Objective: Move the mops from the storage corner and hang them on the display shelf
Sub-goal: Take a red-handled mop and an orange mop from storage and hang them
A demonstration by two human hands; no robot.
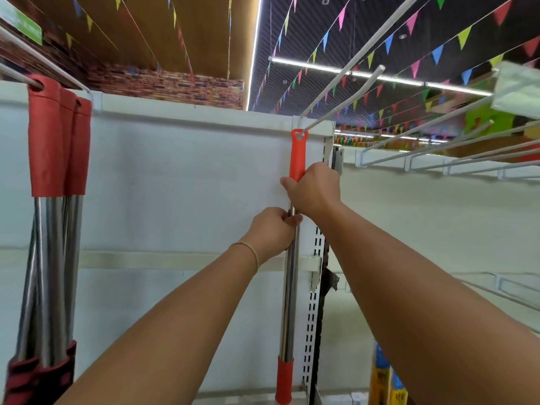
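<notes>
A mop with an orange grip and a shiny steel shaft (290, 302) stands upright against the white display shelf panel (190, 182). The hole in its orange top end (298, 135) sits on a white wire hook (344, 100) jutting from the shelf's top rail. My right hand (314, 188) is wrapped around the orange grip just below the hook. Lower down, my left hand (273, 232) pinches the steel shaft. Its head is out of view.
Three red-handled mops (55, 147) hang from a hook rod (17, 76) at the left. More white wire hooks (455, 159) stick out at the right. A slotted upright (314, 317) runs beside the held mop. Yellow packages (382, 378) sit low right.
</notes>
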